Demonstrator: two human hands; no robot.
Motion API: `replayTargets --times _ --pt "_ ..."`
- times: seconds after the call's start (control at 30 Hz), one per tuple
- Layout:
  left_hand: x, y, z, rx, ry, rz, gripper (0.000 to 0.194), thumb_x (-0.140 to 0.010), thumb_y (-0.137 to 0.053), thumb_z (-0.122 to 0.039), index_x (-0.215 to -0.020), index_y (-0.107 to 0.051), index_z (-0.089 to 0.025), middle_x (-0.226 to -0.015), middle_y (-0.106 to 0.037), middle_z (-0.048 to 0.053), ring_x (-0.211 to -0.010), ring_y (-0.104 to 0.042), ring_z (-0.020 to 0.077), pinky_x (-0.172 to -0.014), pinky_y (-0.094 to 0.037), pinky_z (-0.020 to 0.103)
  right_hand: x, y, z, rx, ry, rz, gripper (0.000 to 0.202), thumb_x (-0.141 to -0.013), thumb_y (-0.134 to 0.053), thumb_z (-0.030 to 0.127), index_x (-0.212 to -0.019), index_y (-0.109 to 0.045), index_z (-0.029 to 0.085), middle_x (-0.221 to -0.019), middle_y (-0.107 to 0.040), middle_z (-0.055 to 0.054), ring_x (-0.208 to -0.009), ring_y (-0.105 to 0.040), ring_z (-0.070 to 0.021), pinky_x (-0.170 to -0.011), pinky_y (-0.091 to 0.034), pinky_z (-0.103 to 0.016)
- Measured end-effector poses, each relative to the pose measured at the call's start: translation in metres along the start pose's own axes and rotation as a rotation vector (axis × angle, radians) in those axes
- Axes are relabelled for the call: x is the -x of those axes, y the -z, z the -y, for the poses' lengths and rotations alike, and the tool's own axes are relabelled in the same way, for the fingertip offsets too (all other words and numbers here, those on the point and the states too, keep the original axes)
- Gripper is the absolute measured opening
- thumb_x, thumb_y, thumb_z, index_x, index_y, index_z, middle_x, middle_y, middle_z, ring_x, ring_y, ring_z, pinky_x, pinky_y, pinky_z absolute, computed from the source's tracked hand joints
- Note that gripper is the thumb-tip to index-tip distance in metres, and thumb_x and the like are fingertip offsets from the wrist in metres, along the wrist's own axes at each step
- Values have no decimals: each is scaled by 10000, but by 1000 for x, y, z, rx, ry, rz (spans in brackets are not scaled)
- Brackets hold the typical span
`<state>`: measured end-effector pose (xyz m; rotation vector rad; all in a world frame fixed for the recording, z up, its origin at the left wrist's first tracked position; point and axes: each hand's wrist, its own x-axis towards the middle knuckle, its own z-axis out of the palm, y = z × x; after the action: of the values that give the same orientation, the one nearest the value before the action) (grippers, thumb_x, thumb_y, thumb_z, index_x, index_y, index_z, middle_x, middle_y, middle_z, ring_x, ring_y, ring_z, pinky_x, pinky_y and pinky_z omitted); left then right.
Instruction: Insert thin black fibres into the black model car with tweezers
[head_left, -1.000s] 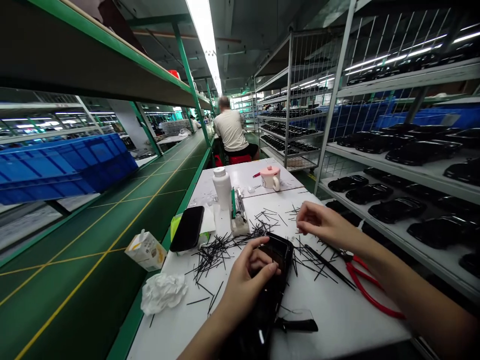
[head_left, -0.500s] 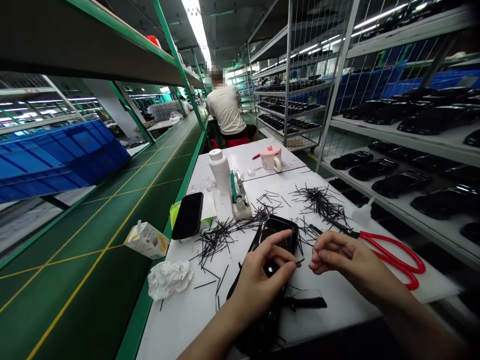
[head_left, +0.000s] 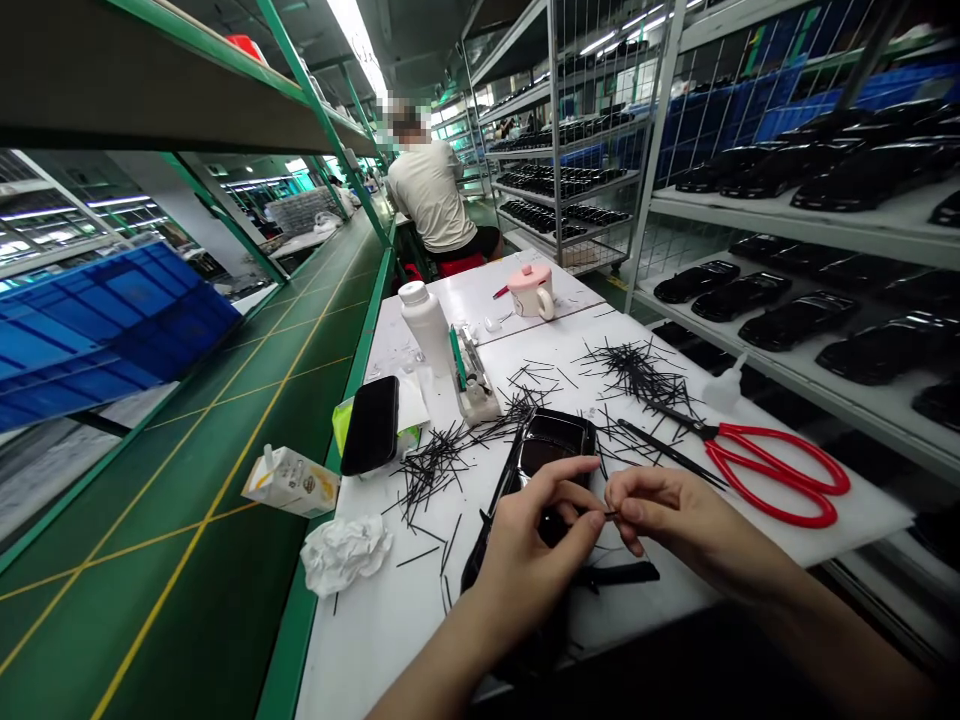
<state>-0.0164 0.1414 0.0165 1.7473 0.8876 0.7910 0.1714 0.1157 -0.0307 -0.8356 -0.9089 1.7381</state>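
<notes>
— Where are the hands?
— Both forearms reach in from the near edge; the left hand [head_left: 536,550] and right hand [head_left: 675,520] meet in the middle.
— And the fingers?
— Curled, with the tips of both hands pinched together, touching.

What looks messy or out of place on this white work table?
Thin black sticks lie strewn in loose heaps across the white table, not in any tray. A crumpled tissue sits at the table's left edge, and a small drink carton lies tipped on the green belt beside it. Nothing looks broken or spilled.
</notes>
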Motion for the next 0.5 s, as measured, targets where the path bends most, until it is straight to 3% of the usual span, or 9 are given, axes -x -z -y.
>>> replayTargets --times 0.5 --pt "0 -2 1 -48 -45 12 333 -871 -602 -171 -1202 -593 -215 -797 -701 -13 -630 -515 73 -629 -425 182 2 3 -2 57 10 16 145 -857 -715 334 -830 -687 194 -659 -643 17 -654 -573 -98 -633 -398 -228"
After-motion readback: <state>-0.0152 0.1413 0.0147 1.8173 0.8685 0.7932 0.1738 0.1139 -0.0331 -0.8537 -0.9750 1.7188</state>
